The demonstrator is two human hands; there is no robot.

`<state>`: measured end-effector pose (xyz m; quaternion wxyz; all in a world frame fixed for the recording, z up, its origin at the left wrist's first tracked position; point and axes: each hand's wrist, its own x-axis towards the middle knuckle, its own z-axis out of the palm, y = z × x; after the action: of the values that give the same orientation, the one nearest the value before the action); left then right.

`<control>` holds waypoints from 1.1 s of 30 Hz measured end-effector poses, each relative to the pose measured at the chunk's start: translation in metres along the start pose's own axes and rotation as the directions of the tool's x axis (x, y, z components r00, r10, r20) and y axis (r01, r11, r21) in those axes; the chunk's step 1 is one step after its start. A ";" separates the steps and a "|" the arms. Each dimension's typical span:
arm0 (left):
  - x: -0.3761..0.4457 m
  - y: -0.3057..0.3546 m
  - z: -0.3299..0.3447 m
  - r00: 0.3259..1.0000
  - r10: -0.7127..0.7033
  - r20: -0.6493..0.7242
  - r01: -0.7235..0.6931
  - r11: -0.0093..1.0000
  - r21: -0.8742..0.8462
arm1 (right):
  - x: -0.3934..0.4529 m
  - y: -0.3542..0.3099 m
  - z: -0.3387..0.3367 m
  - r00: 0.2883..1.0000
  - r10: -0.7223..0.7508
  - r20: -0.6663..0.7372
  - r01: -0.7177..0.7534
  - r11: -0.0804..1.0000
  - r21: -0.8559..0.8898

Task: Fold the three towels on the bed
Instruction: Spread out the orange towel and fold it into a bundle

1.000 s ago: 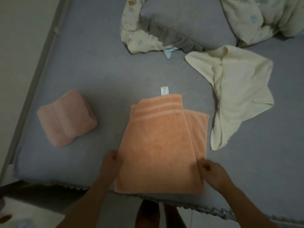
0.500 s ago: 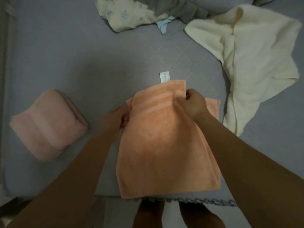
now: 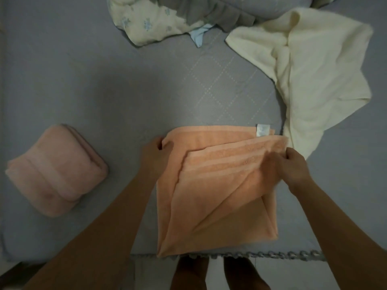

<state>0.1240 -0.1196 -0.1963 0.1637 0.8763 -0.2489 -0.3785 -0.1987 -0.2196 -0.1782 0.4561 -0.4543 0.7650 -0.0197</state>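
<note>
An orange towel lies at the near edge of the bed, partly folded, with a white label at its far right corner. My left hand pinches its far left corner. My right hand grips the striped top layer at the right side, and that layer runs slanted across the towel. A pink towel sits folded in a thick bundle to the left. A cream towel lies crumpled and unfolded at the far right, its lower tip just beyond my right hand.
The grey quilted bed sheet carries everything. A floral blanket and a grey pillow lie at the far edge. The bed's trimmed front edge runs just below the orange towel, with my feet on the floor beneath.
My hands went from the towel's near corners to its far end, then my right hand pulled the striped layer out to the right. The view shifted closer.
</note>
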 end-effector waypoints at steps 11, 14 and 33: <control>-0.025 0.001 0.017 0.843 0.283 0.458 -0.404 0.894 0.191 | -0.024 -0.003 0.003 0.992 -0.083 0.095 0.074 0.993 0.097; -0.034 0.003 0.004 0.852 0.346 0.393 -0.404 0.912 0.073 | -0.024 0.007 -0.011 0.994 -0.104 0.017 0.103 0.991 0.087; -0.023 -0.066 -0.005 0.992 -0.124 -0.008 0.121 0.982 -0.147 | -0.018 0.018 0.010 0.991 0.021 0.133 -0.046 0.981 0.187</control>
<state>0.1348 -0.0523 -0.2107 0.2059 0.8789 -0.1648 -0.3975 -0.2012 -0.1924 -0.1800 0.5467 -0.3959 0.7357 -0.0551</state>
